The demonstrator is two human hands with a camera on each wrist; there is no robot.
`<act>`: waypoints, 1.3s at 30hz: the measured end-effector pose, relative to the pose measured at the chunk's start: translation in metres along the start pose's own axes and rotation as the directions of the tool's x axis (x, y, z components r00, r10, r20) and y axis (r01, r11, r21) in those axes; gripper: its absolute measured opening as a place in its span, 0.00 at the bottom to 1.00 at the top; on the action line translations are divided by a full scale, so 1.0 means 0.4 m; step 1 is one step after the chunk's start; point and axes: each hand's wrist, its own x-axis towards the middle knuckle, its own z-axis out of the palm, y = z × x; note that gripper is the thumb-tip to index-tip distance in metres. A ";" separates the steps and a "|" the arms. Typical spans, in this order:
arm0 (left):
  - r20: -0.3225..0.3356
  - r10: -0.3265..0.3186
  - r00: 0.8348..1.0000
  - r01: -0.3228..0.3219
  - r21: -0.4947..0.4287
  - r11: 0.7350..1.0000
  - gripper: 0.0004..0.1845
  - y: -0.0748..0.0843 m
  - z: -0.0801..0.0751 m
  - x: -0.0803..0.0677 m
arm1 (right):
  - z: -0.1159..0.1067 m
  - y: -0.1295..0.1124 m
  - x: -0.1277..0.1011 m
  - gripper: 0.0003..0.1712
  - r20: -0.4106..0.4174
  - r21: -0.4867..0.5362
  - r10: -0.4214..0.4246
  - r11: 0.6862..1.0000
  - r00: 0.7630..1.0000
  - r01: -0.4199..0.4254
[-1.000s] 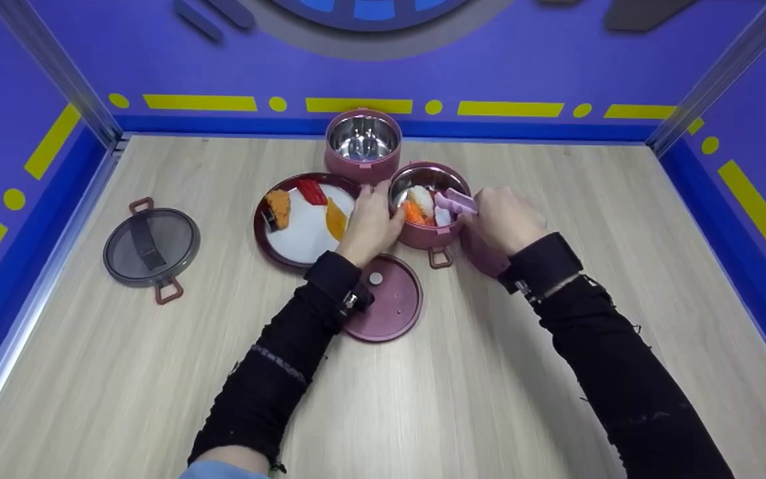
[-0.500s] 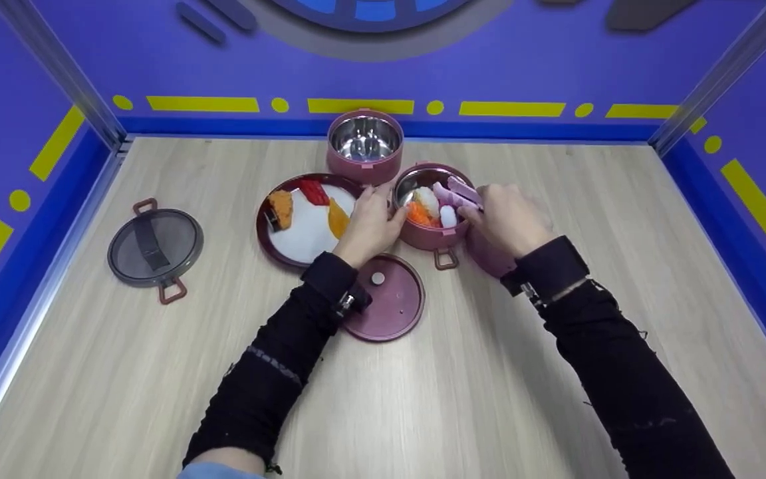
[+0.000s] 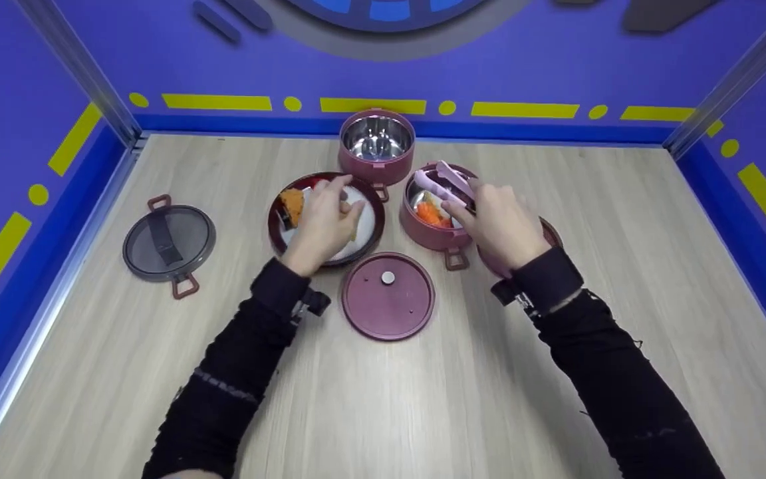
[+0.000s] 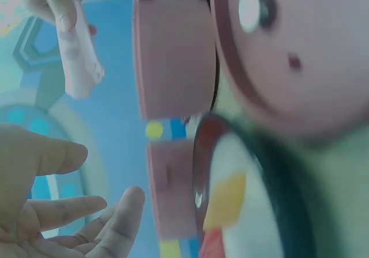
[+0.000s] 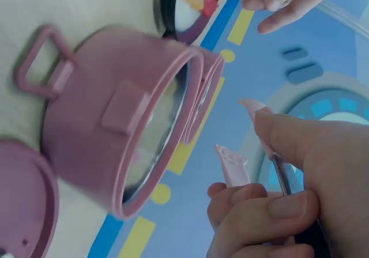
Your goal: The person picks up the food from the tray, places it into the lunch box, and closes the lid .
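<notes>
My right hand grips a pair of pink tongs, raised over the near mauve lunch box. The tongs' tips stand apart with nothing between them in the right wrist view. Inside that box lies orange-topped toy sushi; the tongs hide part of the rest. My left hand hovers over a dark-rimmed plate, its fingers loosely bent and holding nothing. The plate bears an orange-brown piece, a yellow piece and a red piece, partly hidden by the hand in the head view.
A second mauve box with a shiny steel inside stands behind the plate. One mauve lid lies in front, another partly under my right wrist. To the left is a grey lid with two handles. Blue-purple walls enclose the table.
My left hand has left the near box's side and moved left over the plate. My right hand has lifted the tongs up from the sushi in the box.
</notes>
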 end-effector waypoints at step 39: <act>-0.074 -0.332 0.940 0.335 0.035 0.942 0.26 -0.280 -0.138 -0.067 | 0.223 -0.231 0.039 0.30 0.133 -0.193 0.016 0.981 0.991 0.010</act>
